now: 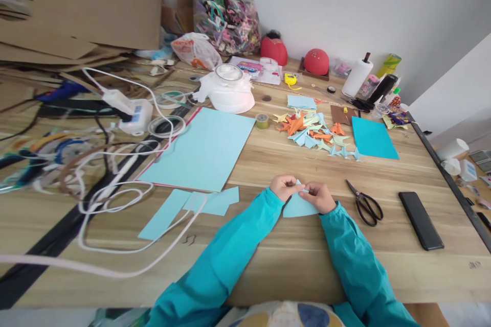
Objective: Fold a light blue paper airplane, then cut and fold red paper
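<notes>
A small folded piece of light blue paper (297, 206) lies on the wooden table in front of me. My left hand (284, 186) pinches its upper left part with fingers closed. From the other side, my right hand (321, 196) pinches its upper right part, fingers pressed together. Both arms wear teal sleeves. Black scissors (365, 204) lie just right of my right hand.
A large light blue sheet (203, 150) and blue offcuts (199, 203) lie to the left. A pile of folded paper figures (314, 133), a darker blue sheet (373, 138), a black phone (420, 220), white cables (115, 199), a tape roll (262, 120) and cardboard (76, 20) surround the area.
</notes>
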`<control>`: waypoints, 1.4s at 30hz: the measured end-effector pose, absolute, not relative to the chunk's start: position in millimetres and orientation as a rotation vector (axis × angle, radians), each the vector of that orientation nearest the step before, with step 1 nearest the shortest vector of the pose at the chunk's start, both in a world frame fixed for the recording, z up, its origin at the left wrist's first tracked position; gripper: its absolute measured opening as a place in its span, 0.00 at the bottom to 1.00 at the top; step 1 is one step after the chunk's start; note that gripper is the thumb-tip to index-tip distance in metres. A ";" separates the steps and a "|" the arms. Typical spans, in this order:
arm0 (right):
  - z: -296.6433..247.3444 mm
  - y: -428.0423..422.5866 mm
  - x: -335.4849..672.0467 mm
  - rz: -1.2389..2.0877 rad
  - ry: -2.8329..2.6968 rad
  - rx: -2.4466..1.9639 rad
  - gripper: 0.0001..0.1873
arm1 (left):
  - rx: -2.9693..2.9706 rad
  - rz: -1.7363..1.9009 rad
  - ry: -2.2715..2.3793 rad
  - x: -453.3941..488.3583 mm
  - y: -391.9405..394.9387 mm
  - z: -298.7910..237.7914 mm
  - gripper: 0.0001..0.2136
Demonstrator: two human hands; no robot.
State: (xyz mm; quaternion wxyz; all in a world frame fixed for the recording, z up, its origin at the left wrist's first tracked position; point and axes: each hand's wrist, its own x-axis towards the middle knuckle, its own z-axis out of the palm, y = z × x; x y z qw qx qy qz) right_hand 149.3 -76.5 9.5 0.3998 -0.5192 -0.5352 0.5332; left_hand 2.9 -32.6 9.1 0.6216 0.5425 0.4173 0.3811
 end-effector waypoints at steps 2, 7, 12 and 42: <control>7.9 -76.5 149.5 1.349 -1.390 -1.306 0.21 | 1.255 0.882 0.968 1.9 -32.9 9.4 0.22; 5.6 -75.9 151.0 1.363 -1.396 -1.319 0.22 | 1.249 0.896 0.994 0.8 -33.3 12.6 0.25; 7.7 -76.3 151.1 1.371 -1.380 -1.325 0.21 | 1.193 0.895 0.995 2.5 -33.1 15.4 0.20; 14.1 -73.8 150.2 1.332 -1.092 -1.393 0.25 | 1.282 0.743 0.943 -1.2 -32.6 14.5 0.19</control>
